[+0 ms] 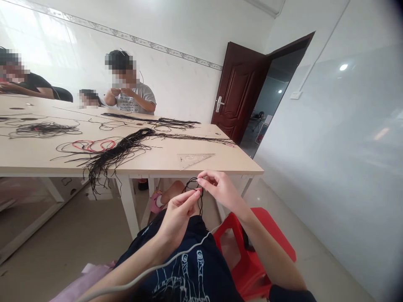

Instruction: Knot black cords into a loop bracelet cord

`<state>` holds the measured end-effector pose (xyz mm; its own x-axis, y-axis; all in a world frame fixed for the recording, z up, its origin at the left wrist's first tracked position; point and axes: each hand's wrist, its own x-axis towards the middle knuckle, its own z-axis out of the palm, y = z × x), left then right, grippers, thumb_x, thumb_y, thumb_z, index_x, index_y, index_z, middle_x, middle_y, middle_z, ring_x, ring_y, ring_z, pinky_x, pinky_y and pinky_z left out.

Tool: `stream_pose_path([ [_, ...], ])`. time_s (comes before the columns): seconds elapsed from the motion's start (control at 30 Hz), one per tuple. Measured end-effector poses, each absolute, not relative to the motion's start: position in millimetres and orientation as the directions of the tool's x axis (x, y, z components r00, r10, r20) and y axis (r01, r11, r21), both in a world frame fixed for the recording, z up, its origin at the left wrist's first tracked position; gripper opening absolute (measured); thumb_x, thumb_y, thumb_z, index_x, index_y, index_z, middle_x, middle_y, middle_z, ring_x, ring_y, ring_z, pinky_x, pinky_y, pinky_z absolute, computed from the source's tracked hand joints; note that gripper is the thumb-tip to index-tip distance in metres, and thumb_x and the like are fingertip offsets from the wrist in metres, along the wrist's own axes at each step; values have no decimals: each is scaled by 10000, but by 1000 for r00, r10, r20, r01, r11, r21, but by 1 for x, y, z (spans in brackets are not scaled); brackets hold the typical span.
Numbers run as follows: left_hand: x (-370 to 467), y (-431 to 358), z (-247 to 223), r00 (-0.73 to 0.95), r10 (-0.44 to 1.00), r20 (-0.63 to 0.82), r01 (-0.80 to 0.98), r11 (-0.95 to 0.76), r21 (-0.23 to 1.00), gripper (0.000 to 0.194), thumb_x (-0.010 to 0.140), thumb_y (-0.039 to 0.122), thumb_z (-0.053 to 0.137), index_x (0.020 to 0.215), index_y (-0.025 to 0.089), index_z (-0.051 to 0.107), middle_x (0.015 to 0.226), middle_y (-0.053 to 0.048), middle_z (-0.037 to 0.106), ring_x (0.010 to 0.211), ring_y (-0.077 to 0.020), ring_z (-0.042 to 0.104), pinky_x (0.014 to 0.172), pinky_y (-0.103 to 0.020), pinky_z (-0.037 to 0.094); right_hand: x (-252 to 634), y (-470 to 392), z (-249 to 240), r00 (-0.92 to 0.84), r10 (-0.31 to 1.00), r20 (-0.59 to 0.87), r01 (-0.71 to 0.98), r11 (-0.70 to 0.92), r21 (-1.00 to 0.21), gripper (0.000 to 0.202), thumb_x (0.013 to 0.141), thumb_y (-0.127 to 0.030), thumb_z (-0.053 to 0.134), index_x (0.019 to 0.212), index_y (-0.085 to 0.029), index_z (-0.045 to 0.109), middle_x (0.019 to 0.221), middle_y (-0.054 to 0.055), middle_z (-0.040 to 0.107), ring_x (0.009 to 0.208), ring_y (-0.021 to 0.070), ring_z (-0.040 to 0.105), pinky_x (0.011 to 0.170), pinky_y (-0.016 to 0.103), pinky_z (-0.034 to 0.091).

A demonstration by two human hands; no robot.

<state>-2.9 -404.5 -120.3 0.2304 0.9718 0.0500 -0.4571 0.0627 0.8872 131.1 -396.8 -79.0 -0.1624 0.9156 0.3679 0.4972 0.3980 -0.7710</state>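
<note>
In front of my lap, just past the table's near edge, a thin black cord (202, 205) hangs in loose loops at my fingertips. My left hand (179, 214) pinches it between thumb and forefinger, where a small reddish spot shows. Slightly higher and to the right, my right hand (218, 191) is closed in a pinch on the cord too. The fingertips of the two hands are close together but apart. The exact cord ends are too small to make out.
On the table (163, 161) lie a large bundle of black cords (122, 149), a red cord (94, 146), a clear set square (195, 159) and more black strands (47, 129). A red stool (270, 235) stands at right. A co-worker (135, 98) sits across; a white cable (151, 272) crosses my lap.
</note>
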Motion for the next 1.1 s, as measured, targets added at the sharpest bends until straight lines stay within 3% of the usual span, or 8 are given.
stream_pose_path([
  [0.27,3,-400,-132,110,986,122,-493,-53,868,213,549,329,784,694,178,743,720,-32,656,678,-119,514,622,-225,414,129,-388,-90,-245,921,303,340,374,-863,130,853,-311,479,839,-189,520,652,-8,593,650,138,614,619,248,479],
  [0.43,11,-396,-141,-29,986,163,-469,-158,869,170,583,311,762,674,171,731,628,0,633,676,-131,535,676,-252,431,119,-389,-96,-254,928,274,321,348,-881,103,883,-291,391,850,-212,449,607,-54,501,438,85,512,470,211,435],
  [0.57,19,-394,-145,-101,981,167,-429,-194,882,248,642,360,713,787,159,714,746,-24,673,707,-144,557,659,-255,439,111,-392,-97,-167,929,331,371,370,-852,92,858,-273,424,823,-207,479,596,-57,428,489,88,440,484,203,370],
  [0.77,3,-419,-143,110,964,242,-273,-204,940,287,708,311,673,962,177,671,590,16,570,506,-94,447,478,-218,356,123,-389,-92,-80,916,394,411,390,-824,118,823,-295,465,789,-192,508,573,-46,427,524,106,418,506,215,341],
  [0.87,-17,-427,-146,146,857,494,-65,-490,869,75,750,236,622,793,188,660,620,0,577,561,-117,493,556,-246,392,132,-389,-86,-54,910,412,405,397,-824,151,815,-320,474,754,-185,503,588,-38,437,521,102,396,494,214,319],
  [0.93,-26,-423,-144,107,788,607,22,-612,791,98,766,215,593,860,204,618,753,-21,603,706,-152,544,681,-272,422,135,-392,-81,-54,908,416,387,403,-829,166,815,-336,474,751,-185,498,603,-36,439,530,101,403,497,211,323],
  [1.03,-29,-410,-133,150,856,494,-27,-496,868,318,788,273,571,1089,219,482,1025,-60,580,997,-204,528,883,-331,395,137,-396,-76,-82,910,406,354,408,-842,172,830,-352,454,782,-190,485,561,-51,419,507,97,409,494,206,334],
  [1.1,-25,-405,-124,304,890,341,-106,-324,940,341,817,327,532,1119,211,423,1049,-69,574,1028,-205,528,916,-354,385,137,-398,-75,-107,914,390,337,403,-851,175,843,-358,435,802,-193,474,515,-65,406,468,91,387,472,202,323],
])
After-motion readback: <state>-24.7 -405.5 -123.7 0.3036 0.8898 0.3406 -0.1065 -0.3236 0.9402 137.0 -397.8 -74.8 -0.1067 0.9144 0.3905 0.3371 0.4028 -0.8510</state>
